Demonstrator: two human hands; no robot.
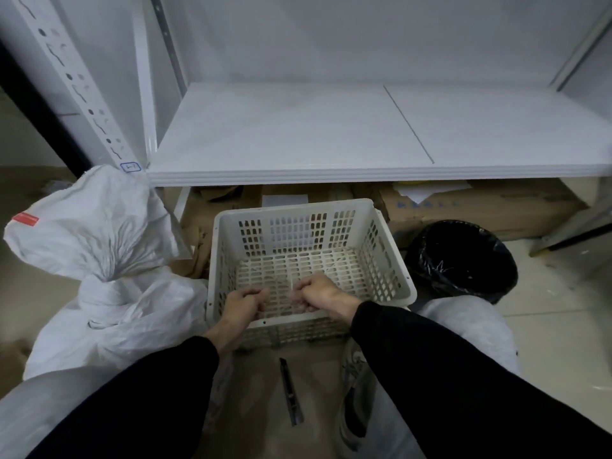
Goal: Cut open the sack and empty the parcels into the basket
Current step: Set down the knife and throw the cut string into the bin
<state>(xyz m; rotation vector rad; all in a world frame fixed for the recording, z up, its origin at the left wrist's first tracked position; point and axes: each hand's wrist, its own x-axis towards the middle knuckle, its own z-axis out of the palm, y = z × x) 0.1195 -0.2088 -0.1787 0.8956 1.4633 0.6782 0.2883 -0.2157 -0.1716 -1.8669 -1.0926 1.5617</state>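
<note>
Both hands grip the near rim of the empty basket (308, 256): the left hand (243, 308) and right hand (319, 293) are curled closed over it, fingers seemingly hooked through the slots. The sack (109, 270), just beyond the left hand, looks knotted and uncut. The cutter (290, 390) lies on the floor behind the hands. Cutting and emptying remain.

Small blue-outlined tag (130, 166) at the foot of the shelf post (71, 77), reads like "1". Red label (25, 219) on the sack (96, 223) and blue print on the cardboard box (480, 207): both illegible.
</note>
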